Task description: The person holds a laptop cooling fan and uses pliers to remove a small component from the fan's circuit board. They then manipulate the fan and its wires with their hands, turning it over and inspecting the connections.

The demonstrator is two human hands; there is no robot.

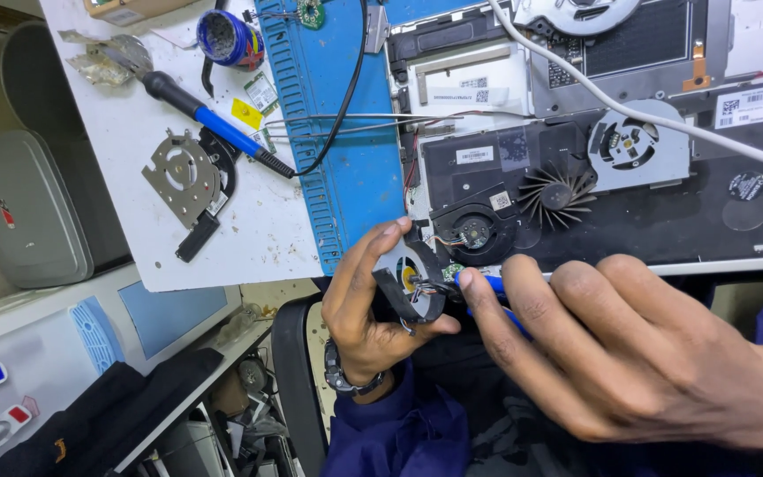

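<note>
A cluttered white surface [249, 238] carries an opened grey laptop base [629, 190]. Just below its front edge, the left hand [364, 314] grips a small black round fan housing [412, 283]; the right hand [611, 353] pinches a blue-handled tool [487, 284] against it.

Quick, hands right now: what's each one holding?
Left hand: closed around a small black fan housing, thumb and fingers pinching its rim.
Right hand: closed on a blue-handled tool, its tip at the fan housing.
</note>
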